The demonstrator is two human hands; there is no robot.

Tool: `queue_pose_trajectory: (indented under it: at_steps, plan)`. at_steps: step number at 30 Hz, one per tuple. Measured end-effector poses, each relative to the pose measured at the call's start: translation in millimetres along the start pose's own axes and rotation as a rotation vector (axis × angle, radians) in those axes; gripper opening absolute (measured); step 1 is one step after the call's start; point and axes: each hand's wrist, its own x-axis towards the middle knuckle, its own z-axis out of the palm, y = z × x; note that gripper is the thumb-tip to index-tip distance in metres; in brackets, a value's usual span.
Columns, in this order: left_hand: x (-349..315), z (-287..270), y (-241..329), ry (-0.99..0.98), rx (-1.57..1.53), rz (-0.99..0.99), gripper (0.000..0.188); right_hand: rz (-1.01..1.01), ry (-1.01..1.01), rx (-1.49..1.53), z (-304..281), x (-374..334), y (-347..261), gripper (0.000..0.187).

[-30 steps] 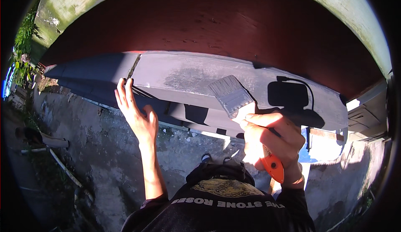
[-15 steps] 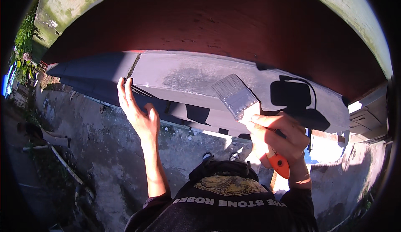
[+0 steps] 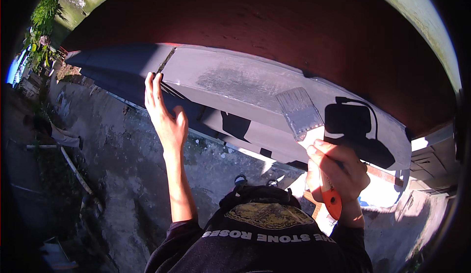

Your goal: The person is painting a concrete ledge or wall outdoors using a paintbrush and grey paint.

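Observation:
My right hand is closed round the handle of a wide flat paintbrush with an orange handle end. Grey paint coats its bristles, which point up and left over the front part of a grey ledge; whether they touch it I cannot tell. A darker, streaky patch shows on the ledge's top, left of the brush. My left hand is open and holds nothing. Its fingers reach up to the ledge's front edge, close to a dark gap across the ledge; contact is unclear.
Behind the ledge rises a dark red wall, bordered by pale green-stained masonry. Rough concrete ground lies below. At the left are plants, a pale pipe and a dim figure. A bright white surface stands by my right arm.
The view has tilted, so the ledge's left end sits higher in the picture. The paintbrush and my right hand have shifted right and slightly down. My left hand stays by the ledge edge.

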Motion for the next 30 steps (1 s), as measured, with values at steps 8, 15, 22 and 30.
queue_pose_trajectory:
  at_steps: [8,15,22,30]
  plan:
    - [6,9,8,0.016,-0.024,0.017,0.092,0.130,0.069,0.215,-14,30,-5,0.019]
    - [6,2,9,-0.004,-0.007,0.001,0.093,0.172,-0.061,0.360,-15,56,9,0.018]
    - [4,6,13,-0.023,-0.021,-0.019,0.094,0.132,-0.060,0.313,-46,67,22,0.020]
    - [4,-1,9,-0.033,0.012,-0.044,0.094,0.115,-0.076,0.354,-14,52,30,0.034]
